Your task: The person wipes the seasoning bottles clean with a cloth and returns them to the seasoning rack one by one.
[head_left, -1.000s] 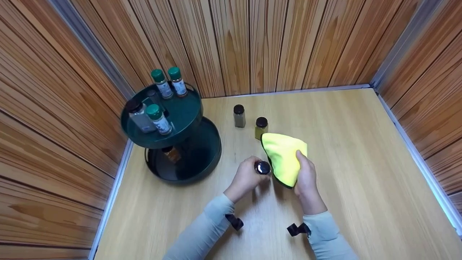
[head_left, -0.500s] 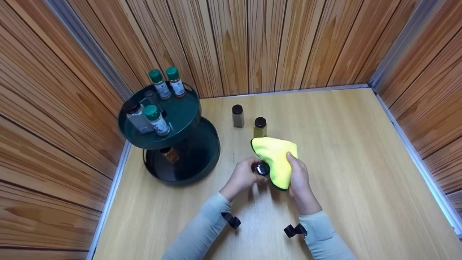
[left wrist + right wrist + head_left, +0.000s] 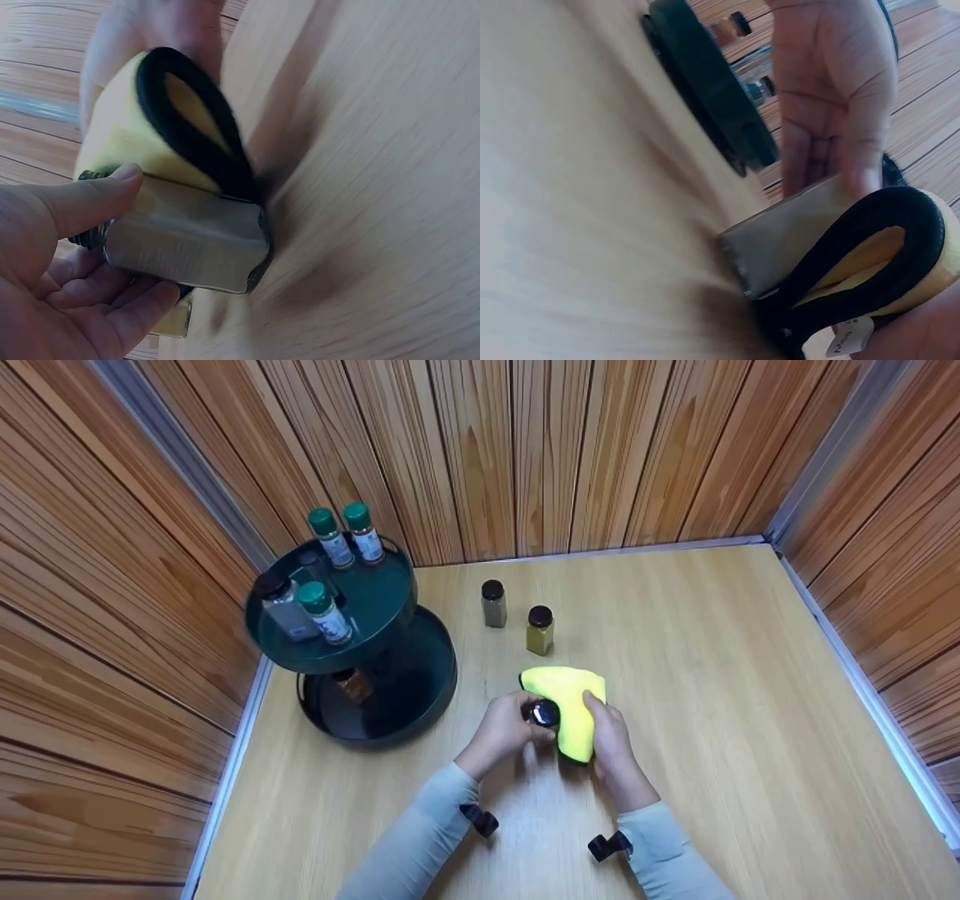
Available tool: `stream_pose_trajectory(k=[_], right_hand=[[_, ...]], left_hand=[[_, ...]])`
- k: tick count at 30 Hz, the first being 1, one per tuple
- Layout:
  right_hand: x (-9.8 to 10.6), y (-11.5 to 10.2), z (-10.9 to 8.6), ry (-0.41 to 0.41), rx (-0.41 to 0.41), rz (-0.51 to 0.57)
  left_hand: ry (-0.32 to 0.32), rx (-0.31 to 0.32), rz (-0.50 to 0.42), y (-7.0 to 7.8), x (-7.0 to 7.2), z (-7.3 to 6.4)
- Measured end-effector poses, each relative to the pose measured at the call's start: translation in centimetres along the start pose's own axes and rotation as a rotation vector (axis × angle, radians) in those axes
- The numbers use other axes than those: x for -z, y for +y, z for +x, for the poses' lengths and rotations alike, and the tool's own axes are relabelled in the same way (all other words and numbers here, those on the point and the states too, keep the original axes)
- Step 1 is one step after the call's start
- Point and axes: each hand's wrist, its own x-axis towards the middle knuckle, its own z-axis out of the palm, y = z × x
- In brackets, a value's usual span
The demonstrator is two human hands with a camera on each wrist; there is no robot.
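Note:
A square, clear-sided spice jar (image 3: 187,244) with a black cap (image 3: 544,712) is in my left hand (image 3: 501,731), the thumb on one side and fingers on the other. Its contents look greyish. My right hand (image 3: 615,746) grips a folded yellow cloth (image 3: 571,694) with a black edge. In the left wrist view the cloth lies against the jar's side, away from my left palm. A white tag (image 3: 850,336) hangs from the cloth in the right wrist view. The jar is tilted a little above the table; the cloth covers its far face.
Two black-capped jars, one grey (image 3: 493,604) and one yellow-green (image 3: 539,631), stand beyond the hands. At left is a dark green two-tier round rack (image 3: 431,660). Several jars stand on its top tier, and an amber jar (image 3: 352,684) is below. Wooden walls (image 3: 551,457) enclose the table.
My right hand has brought the cloth left and towards me, against the jar. The yellow-green jar behind is now fully uncovered. My left hand stays nearly in place, holding the jar.

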Motion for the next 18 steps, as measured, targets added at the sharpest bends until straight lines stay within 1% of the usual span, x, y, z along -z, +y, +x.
stream_pose_trajectory(k=[3,6,9,14,16,18], right_hand=[[-0.1,0.2,0.3,0.029,-0.032,-0.022],[-0.3,-0.5,0.1,0.03,-0.033,-0.029],[-0.5,-1.5,-0.5,0.028,-0.004,-0.01],[-0.9,-2.9,-1.4,0.018,0.078,0.043],[-1.1,-3.0,-1.6,0.01,0.097,0.054],[-1.1,-2.7,-1.5,0.003,0.1,0.051]], left_hand=[[-0.001,0.023,0.004,0.1,0.0,0.0],[-0.001,0.014,0.002,0.0,0.0,0.0],[-0.005,-0.006,-0.004,0.0,0.0,0.0],[-0.003,-0.052,-0.003,-0.2,0.0,0.0],[0.006,-0.062,0.003,-0.3,0.0,0.0],[0.012,-0.067,0.004,-0.5,0.0,-0.1]])
